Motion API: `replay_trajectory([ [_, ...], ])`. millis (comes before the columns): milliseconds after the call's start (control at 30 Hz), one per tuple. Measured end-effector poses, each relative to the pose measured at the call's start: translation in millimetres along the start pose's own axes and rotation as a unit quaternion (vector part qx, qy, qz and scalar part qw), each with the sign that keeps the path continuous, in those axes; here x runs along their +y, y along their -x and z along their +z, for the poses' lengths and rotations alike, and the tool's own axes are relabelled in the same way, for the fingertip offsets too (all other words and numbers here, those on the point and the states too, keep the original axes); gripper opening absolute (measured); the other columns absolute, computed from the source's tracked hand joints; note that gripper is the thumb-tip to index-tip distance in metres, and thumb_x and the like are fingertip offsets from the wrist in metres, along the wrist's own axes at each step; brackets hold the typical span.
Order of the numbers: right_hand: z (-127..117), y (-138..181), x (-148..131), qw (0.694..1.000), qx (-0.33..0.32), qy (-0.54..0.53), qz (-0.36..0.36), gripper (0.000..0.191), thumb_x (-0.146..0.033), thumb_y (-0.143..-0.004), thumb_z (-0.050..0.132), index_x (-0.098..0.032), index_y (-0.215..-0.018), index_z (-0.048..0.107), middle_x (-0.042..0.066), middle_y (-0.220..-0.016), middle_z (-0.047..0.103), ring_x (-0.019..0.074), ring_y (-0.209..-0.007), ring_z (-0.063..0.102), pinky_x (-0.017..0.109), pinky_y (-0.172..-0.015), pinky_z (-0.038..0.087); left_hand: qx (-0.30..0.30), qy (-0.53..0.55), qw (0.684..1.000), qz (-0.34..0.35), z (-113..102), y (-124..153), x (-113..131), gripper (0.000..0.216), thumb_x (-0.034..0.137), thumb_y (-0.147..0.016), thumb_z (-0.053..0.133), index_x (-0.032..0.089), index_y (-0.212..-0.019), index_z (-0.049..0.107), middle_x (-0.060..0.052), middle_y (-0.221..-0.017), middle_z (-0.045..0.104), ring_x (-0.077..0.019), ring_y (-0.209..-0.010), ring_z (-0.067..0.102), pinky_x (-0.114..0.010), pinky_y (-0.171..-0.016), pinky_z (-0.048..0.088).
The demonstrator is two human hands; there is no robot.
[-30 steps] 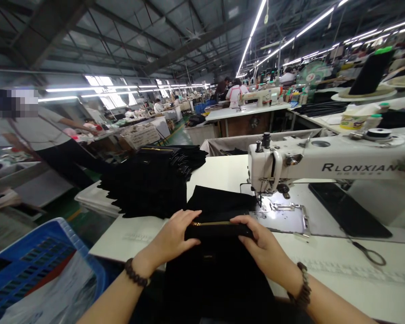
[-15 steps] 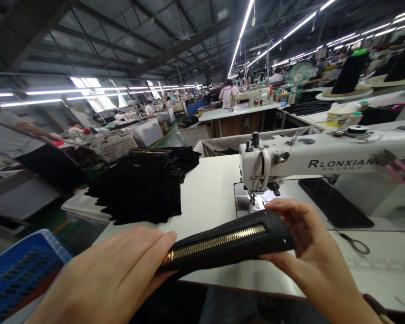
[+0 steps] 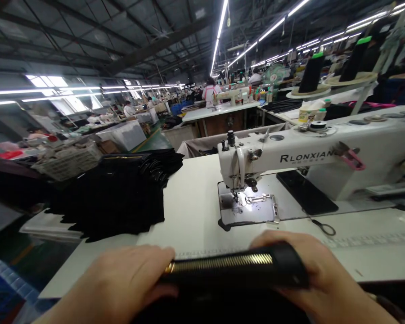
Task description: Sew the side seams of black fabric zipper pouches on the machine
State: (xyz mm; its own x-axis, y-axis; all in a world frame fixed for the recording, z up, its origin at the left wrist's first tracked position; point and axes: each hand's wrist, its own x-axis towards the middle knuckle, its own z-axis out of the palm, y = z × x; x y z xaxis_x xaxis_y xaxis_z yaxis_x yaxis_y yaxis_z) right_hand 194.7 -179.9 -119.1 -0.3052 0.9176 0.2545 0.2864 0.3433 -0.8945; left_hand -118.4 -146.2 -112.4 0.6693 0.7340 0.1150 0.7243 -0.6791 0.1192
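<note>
We note the left hand (image 3: pixel 121 276) pinching one end of the black zippered piece (image 3: pixel 222 280), which lies between our hands, long axis crosswise; the right hand (image 3: pixel 326 272) clasps the other end, neither being nearer.

We see our left hand (image 3: pixel 119 279) and right hand (image 3: pixel 319 267) blurred; the bottom edge cuts off our black zippered piece (image 3: pixel 229 283) and the blue basket (image 3: pixel 11 285).

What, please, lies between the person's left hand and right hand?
In the head view, a black piece with a gold zipper lies between them: the left hand grips one end, the right hand the other.
</note>
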Motion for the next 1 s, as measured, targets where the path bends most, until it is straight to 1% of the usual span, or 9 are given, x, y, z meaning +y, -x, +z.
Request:
replay_trajectory([
  [67, 12.3, -17.7, 27.0, 0.997, 0.010, -0.026, 0.067, 0.006, -0.023, -0.070, 0.060, -0.019, -0.066, 0.063, -0.001, -0.064, 0.061, 0.0154, -0.063, 0.057, 0.023, -0.058, 0.046, -0.126, 0.011, 0.991, -0.038, 12.1, -39.2, 2.4, 0.025, 0.042, -0.081, 0.052, 0.019, -0.085, 0.059, -0.003, -0.074, 0.064, -0.0202, -0.067, 0.061, -0.027, -0.061, 0.046],
  [133, 25.5, -34.2, 54.3, 0.990, -0.006, -0.047, 0.133, 0.007, -0.021, -0.069, 0.058, -0.018, -0.066, 0.063, -0.002, -0.064, 0.061, 0.0147, -0.061, 0.056, 0.024, -0.059, 0.044, -0.181, 0.033, 0.981, -0.060, 28.7, -69.1, -0.2, 0.021, 0.035, -0.077, 0.059, 0.017, -0.087, 0.058, -0.004, -0.080, 0.065, -0.0207, -0.074, 0.061, -0.027, -0.065, 0.046],
  [267, 44.3, -53.3, 82.8, 0.985, -0.021, -0.062, 0.160, 0.009, -0.020, -0.068, 0.057, -0.015, -0.062, 0.061, -0.003, -0.054, 0.054, 0.0117, -0.051, 0.048, 0.023, -0.051, 0.039, -0.168, 0.126, 0.978, -0.009, 44.6, -105.8, 4.0, 0.060, 0.040, -0.064, 0.071, 0.017, -0.115, 0.048, -0.010, -0.113, 0.056, -0.0246, -0.102, 0.053, -0.031, -0.087, 0.039],
  [400, 45.1, -52.9, 76.2, 0.983, -0.030, -0.084, 0.158, 0.016, -0.028, -0.070, 0.057, -0.015, -0.059, 0.055, -0.004, -0.053, 0.048, 0.0101, -0.051, 0.042, 0.022, -0.048, 0.033, -0.177, 0.291, 0.940, 0.003, 39.1, -131.9, 18.6, 0.024, 0.034, -0.081, 0.052, 0.017, -0.095, 0.060, -0.002, -0.090, 0.063, -0.0178, -0.083, 0.057, -0.025, -0.076, 0.042],
  [467, 39.9, -47.5, 69.7, 0.981, -0.043, -0.090, 0.165, 0.022, -0.033, -0.073, 0.054, -0.016, -0.060, 0.052, -0.004, -0.054, 0.045, 0.0100, -0.051, 0.040, 0.022, -0.046, 0.030, -0.164, 0.341, 0.925, -0.034, 37.0, -138.8, 18.2, 0.021, 0.031, -0.081, 0.049, 0.015, -0.086, 0.061, -0.002, -0.081, 0.063, -0.0169, -0.077, 0.056, -0.024, -0.072, 0.042],
  [567, 31.8, -38.4, 64.0, 0.984, -0.045, -0.081, 0.153, 0.029, -0.037, -0.079, 0.046, -0.017, -0.060, 0.048, -0.002, -0.059, 0.047, 0.0117, -0.056, 0.043, 0.023, -0.051, 0.033, -0.161, 0.417, 0.890, -0.095, 34.6, -139.8, 8.5, 0.025, 0.034, -0.079, 0.049, 0.013, -0.086, 0.058, -0.002, -0.079, 0.061, -0.0164, -0.073, 0.055, -0.025, -0.068, 0.042],
  [700, 28.9, -32.9, 62.2, 0.987, -0.037, -0.087, 0.133, 0.032, -0.037, -0.083, 0.040, -0.018, -0.058, 0.043, 0.000, -0.065, 0.048, 0.0130, -0.062, 0.046, 0.025, -0.058, 0.037, -0.203, 0.478, 0.848, -0.107, 28.8, -138.1, -0.3, 0.028, 0.037, -0.077, 0.052, 0.012, -0.089, 0.057, -0.003, -0.082, 0.060, -0.0161, -0.074, 0.055, -0.026, -0.069, 0.043],
  [833, 31.6, -32.5, 58.1, 0.991, -0.036, -0.039, 0.122, 0.036, -0.032, -0.085, 0.039, -0.018, -0.052, 0.038, 0.000, -0.064, 0.047, 0.0117, -0.058, 0.045, 0.025, -0.056, 0.035, -0.226, 0.486, 0.836, -0.115, 25.9, -140.7, 3.1, 0.029, 0.036, -0.077, 0.053, 0.012, -0.092, 0.057, -0.004, -0.087, 0.061, -0.0166, -0.078, 0.055, -0.027, -0.072, 0.043],
  [1000, 34.6, -29.9, 52.5, 0.995, -0.011, 0.040, 0.086, 0.035, -0.021, -0.084, 0.043, -0.017, -0.049, 0.040, 0.000, -0.065, 0.048, 0.0105, -0.059, 0.047, 0.025, -0.055, 0.034, -0.216, 0.469, 0.843, -0.150, 29.7, -141.0, 9.6, 0.031, 0.039, -0.075, 0.053, 0.011, -0.088, 0.058, -0.003, -0.081, 0.060, -0.0170, -0.073, 0.054, -0.027, -0.066, 0.043],
])
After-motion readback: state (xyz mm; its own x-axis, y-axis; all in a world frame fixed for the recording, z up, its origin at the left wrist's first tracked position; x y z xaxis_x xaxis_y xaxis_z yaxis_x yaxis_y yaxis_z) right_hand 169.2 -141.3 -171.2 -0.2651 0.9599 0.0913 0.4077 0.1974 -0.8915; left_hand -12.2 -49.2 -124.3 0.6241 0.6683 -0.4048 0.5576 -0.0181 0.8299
